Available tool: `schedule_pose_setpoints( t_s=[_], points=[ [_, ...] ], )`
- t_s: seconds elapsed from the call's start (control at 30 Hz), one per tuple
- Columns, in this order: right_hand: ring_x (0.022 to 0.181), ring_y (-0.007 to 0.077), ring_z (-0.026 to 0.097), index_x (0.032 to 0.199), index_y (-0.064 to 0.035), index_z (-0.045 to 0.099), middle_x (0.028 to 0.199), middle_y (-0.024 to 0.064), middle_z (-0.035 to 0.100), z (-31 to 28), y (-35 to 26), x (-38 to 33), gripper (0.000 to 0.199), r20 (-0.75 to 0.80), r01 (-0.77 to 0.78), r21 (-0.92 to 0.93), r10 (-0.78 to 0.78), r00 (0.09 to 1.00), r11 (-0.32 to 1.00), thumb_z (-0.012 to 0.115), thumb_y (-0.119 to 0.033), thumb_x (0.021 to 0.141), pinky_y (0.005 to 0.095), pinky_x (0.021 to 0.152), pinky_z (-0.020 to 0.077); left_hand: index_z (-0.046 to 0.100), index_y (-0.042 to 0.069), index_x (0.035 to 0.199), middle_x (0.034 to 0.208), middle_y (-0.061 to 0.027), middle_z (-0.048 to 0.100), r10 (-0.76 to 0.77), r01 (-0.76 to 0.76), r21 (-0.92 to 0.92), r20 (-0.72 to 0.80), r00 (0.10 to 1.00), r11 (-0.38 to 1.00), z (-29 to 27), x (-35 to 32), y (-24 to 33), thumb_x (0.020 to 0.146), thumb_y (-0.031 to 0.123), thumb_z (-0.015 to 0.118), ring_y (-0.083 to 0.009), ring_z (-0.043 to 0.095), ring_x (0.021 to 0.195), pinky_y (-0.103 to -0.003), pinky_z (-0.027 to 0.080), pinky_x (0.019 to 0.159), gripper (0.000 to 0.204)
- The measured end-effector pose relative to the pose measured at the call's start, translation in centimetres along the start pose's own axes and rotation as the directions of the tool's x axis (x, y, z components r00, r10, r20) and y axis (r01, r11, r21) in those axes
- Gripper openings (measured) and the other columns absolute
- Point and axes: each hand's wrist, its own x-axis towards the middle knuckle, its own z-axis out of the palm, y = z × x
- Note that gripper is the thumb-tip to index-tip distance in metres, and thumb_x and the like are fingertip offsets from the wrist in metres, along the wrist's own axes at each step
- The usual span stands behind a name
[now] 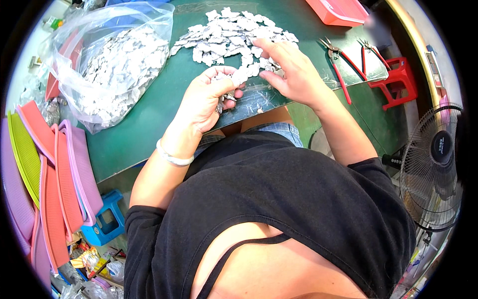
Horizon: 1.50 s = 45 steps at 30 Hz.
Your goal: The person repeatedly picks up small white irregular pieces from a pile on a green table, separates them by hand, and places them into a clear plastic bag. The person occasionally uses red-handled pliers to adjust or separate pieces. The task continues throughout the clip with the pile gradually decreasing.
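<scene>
My left hand (211,94) is closed around several small flat grey metal pieces (222,102) near the front edge of the table. More pieces show between its thumb and the pile. My right hand (290,67) reaches over the right side of a heap of the same grey pieces (231,37), thumb and fingers apart. Nothing can be seen held in it, though its fingertips are close to the pieces. The pieces have wavy, irregular outlines. To the left, a clear plastic bag (82,102) lies open with many similar pieces (127,65) inside.
Red-handled pliers (341,62) and a second red-handled pair (368,50) lie right of the heap on the green table (119,149). A pink tray (343,12) sits at the far right. Stacked baskets (62,169), blue stool (107,219), red stool (401,82) and fan (433,169) stand around.
</scene>
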Motion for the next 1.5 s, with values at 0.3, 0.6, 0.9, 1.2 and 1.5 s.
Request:
schedule_pose_setpoints(
  t_s=[0.3,0.6,0.9,1.2,1.5],
  points=[
    [0.082,0.0255,0.051,0.117,-0.0053,0.049,0.085,0.0081,0.057,0.4,1.0,-0.9,0.05,0.091,-0.096,-0.056,0.1,0.991,0.994,0.063,-0.002,0.069,0.0336,0.074,0.0425,0.053,0.007,0.093,0.083,-0.0063,0.06,0.095,-0.091,0.077,-0.053,0.994,0.993,0.2,-0.6,0.9,0.08,0.005,0.061,-0.0113,0.055,0.066,-0.02,0.041,0.053,0.016],
    [0.071,0.0044,0.049,0.123,-0.0027,0.044,0.077,-0.0025,0.055,0.8,-1.4,1.2,0.046,0.261,-0.385,0.688,0.284,0.922,0.616,0.058,-0.001,0.08,0.0191,0.065,0.0397,0.053,0.005,0.094,0.078,-0.0034,0.059,0.071,-0.067,0.197,-0.012,0.997,0.978,0.4,-0.4,0.0,0.08,0.005,0.06,-0.0096,0.054,0.061,-0.019,0.038,0.048,0.015],
    [0.049,0.0104,0.05,0.099,0.006,0.051,0.063,0.0036,0.053,0.9,4.0,12.6,0.027,0.523,-0.639,0.544,0.376,0.765,0.544,0.054,0.001,0.072,0.0239,0.043,0.039,0.057,0.007,0.094,0.077,-0.0047,0.06,0.271,-0.219,0.287,-0.159,0.949,0.933,-0.8,-3.5,9.1,0.079,0.006,0.061,-0.0078,0.053,0.061,-0.016,0.034,0.045,0.015],
    [0.099,0.0242,0.054,0.13,0.0032,0.032,0.12,0.0195,0.046,1.7,6.0,22.4,0.068,0.163,-0.323,0.738,0.309,0.937,0.593,0.067,-0.014,0.075,0.0306,0.077,0.0481,0.062,0.007,0.095,0.078,0.0004,0.059,0.811,-0.19,0.919,-0.191,0.552,0.346,-8.6,-3.9,21.1,0.078,0.014,0.063,-0.0031,0.049,0.062,-0.018,0.037,0.05,0.018],
    [0.082,0.0165,0.06,0.115,0.0005,0.051,0.086,0.0085,0.063,-2.5,4.5,7.4,0.037,0.356,-0.294,0.184,0.215,0.909,0.938,0.058,-0.01,0.08,0.0305,0.073,0.0469,0.063,0.001,0.097,0.084,-0.0067,0.063,0.866,-0.11,0.989,0.137,0.482,-0.095,-8.1,-5.2,18.3,0.08,0.014,0.062,-0.0115,0.058,0.078,-0.023,0.044,0.071,0.021]
  ],
)
